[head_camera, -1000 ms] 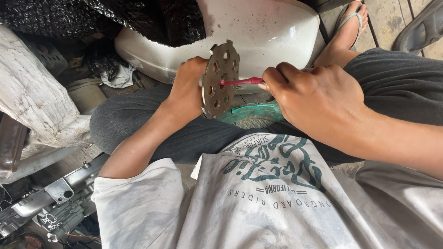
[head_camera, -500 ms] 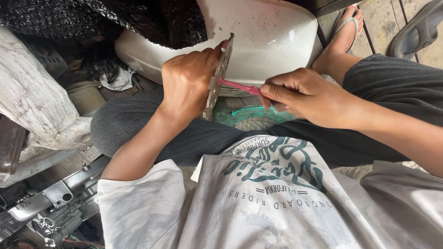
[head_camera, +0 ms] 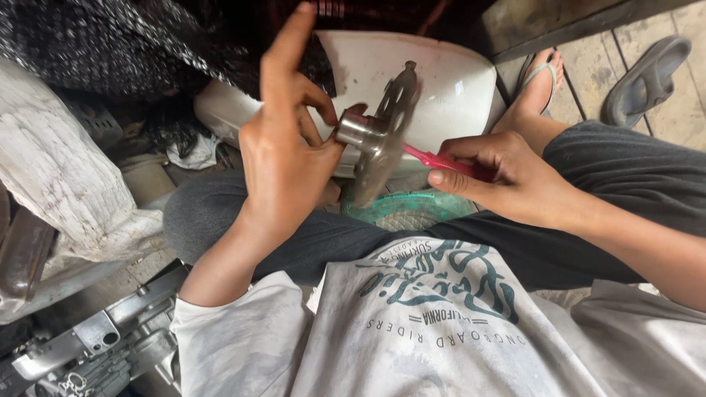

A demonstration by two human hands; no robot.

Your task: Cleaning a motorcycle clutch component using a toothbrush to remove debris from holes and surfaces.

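My left hand (head_camera: pixel 290 158) holds a round metal disc (head_camera: pixel 384 140) with holes by its short hub, raised in front of me and seen nearly edge-on; the index finger sticks up. My right hand (head_camera: pixel 500 176) grips a red-handled brush (head_camera: pixel 441 159) whose tip touches the far face of the disc. Below them, on my lap, sits a green plastic bowl (head_camera: pixel 412 211), mostly hidden by the disc and my hands. I sit cross-legged in dark trousers and a grey printed shirt.
A white vehicle body panel (head_camera: pixel 448 88) lies just beyond the disc. Dark netted cloth (head_camera: pixel 118 51) covers the upper left. A grey sack (head_camera: pixel 66 176) stands left, metal engine parts (head_camera: pixel 81 345) lie bottom left. My sandalled foot (head_camera: pixel 540 81) and a loose sandal (head_camera: pixel 647 70) rest upper right.
My left hand lifted the disc higher and turned it so the hub faces me, with the index finger now raised. My right hand kept the brush against the disc.
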